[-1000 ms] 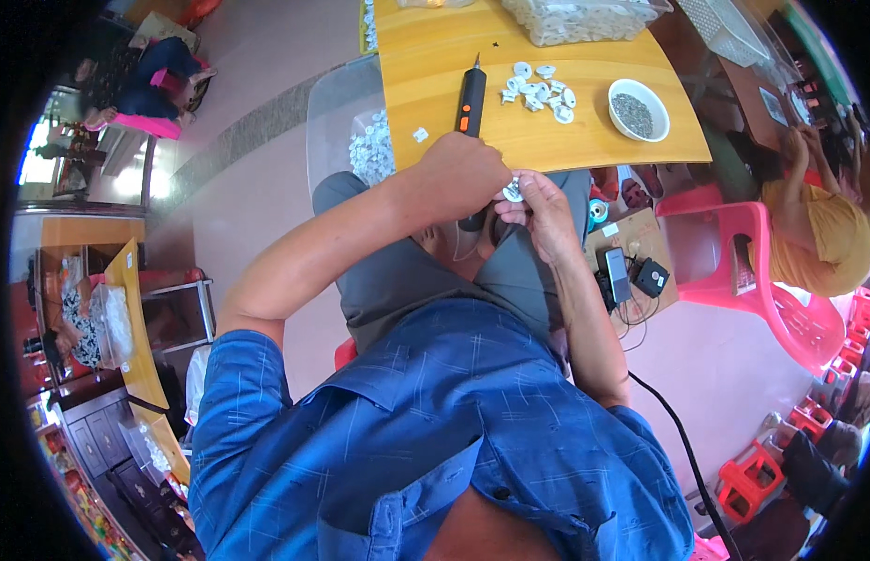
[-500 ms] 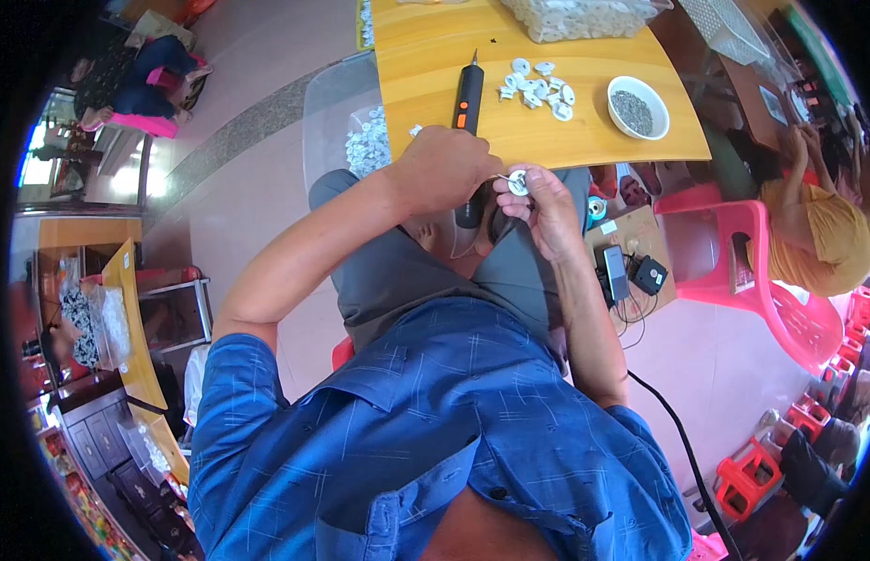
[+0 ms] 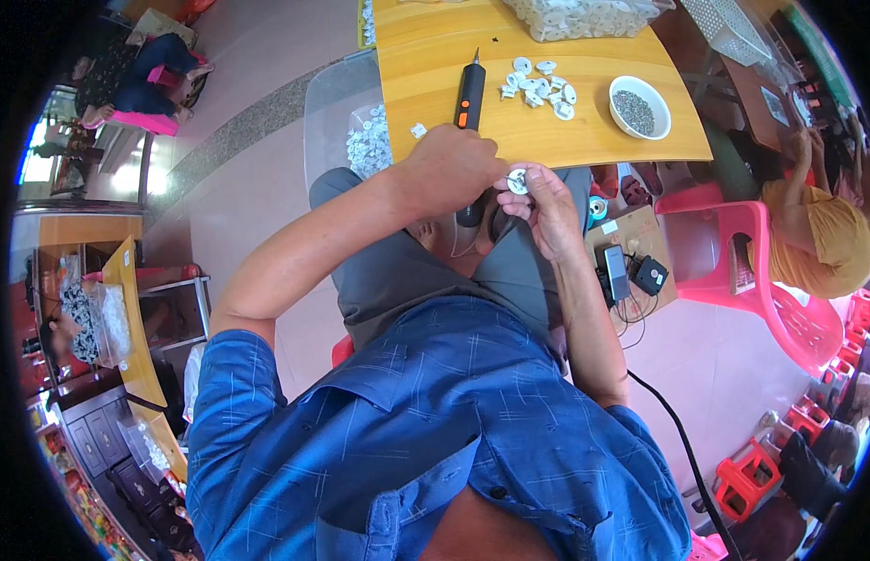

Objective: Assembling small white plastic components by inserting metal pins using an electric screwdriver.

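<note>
Head view, looking down: the right hand (image 3: 545, 208) grasps a small white disc (image 3: 517, 181) between thumb and fingers, its face turned upward with dark marks at the middle. That disc sits just beyond the near edge of the bench (image 3: 426, 75), above the person's lap. Beside it, the left hand (image 3: 452, 170) is curled with its back upward, the fingertips next to the disc. What those fingers hold is hidden, so one cannot tell whether they grip anything.

A black tool (image 3: 470, 93) with orange buttons and a thin pointed tip points away from the person; its middle is covered by the left hand, and its other end shows below, over the lap. Whether the hand touches it cannot be told.

On the bench, a loose cluster of white parts (image 3: 531, 85) lies to the right of the tool, and further right stands a white bowl (image 3: 664, 120) of small grey metal pieces. A clear tub (image 3: 656, 13) filled with whitish pieces is at the far side. One white piece (image 3: 418, 131) lies alone near the left edge. Below that edge, a clear box (image 3: 330, 122) holds more white pieces.
</note>
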A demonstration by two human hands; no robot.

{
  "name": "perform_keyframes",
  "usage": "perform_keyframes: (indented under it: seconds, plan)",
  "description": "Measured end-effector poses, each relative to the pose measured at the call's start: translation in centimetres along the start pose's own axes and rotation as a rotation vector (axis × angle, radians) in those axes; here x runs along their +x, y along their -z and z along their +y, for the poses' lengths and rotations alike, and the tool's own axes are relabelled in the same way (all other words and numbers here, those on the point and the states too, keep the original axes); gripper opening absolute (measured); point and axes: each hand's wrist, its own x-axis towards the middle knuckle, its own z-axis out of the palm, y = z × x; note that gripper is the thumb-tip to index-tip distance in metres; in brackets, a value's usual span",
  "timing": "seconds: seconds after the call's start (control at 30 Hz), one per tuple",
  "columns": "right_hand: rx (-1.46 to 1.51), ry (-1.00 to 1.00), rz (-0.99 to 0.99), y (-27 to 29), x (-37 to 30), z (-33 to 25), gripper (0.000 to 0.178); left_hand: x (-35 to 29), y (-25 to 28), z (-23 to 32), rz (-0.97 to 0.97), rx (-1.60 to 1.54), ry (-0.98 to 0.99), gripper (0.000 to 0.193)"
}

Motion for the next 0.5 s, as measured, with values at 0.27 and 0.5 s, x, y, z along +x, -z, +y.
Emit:
perform_keyframes:
  seconds: [0.27, 0.5]
  plan:
    - [-0.006, -0.037, 0.009, -0.1, -0.1, 0.0, 0.031, 0.5, -0.1, 0.3, -0.037, 0.049, -0.019, 0.01]
    - [-0.002, -0.063, 0.041, 0.0, 0.1, 0.3, 0.03, 1.5, 0.2, 0.9, -0.049, 0.065, -0.026, 0.006]
